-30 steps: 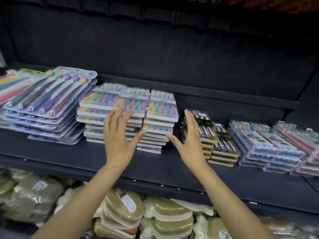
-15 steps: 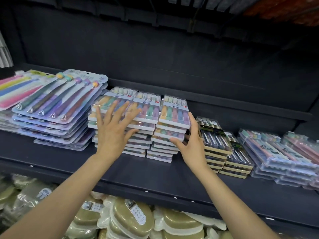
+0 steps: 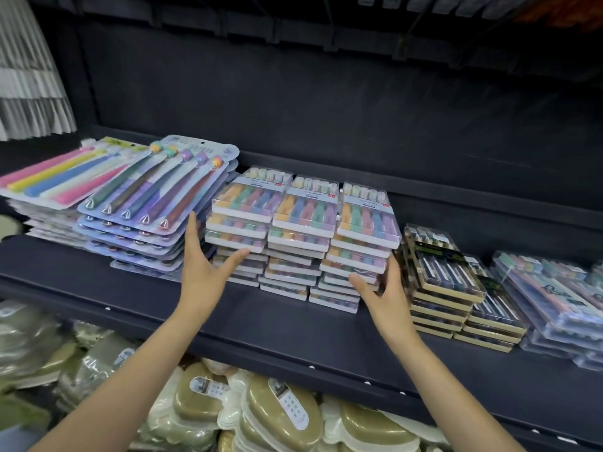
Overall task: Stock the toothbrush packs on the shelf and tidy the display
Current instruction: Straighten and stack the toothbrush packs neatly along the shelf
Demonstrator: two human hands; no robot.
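Observation:
Three side-by-side stacks of clear pastel toothbrush packs (image 3: 305, 220) stand mid-shelf on the dark shelf (image 3: 277, 324). My left hand (image 3: 204, 267) is at the left side of the left stack, fingers straight along its side and thumb against its front. My right hand (image 3: 383, 293) is at the right side of the right stack, fingers slipped between it and the black-and-gold packs (image 3: 440, 275), thumb at the front. Both hands bracket the stacks from outside; neither lifts a pack.
Large flat blister packs of toothbrushes (image 3: 156, 203) and a pink-yellow pile (image 3: 55, 174) lie to the left. Clear packs (image 3: 551, 288) fill the right end. Bagged olive items (image 3: 280, 415) crowd the lower shelf. White pleated goods (image 3: 29, 76) hang top left.
My left hand slid off the top of the left stack to its outer side. My right hand dropped lower along the right stack's side. The camera came closer.

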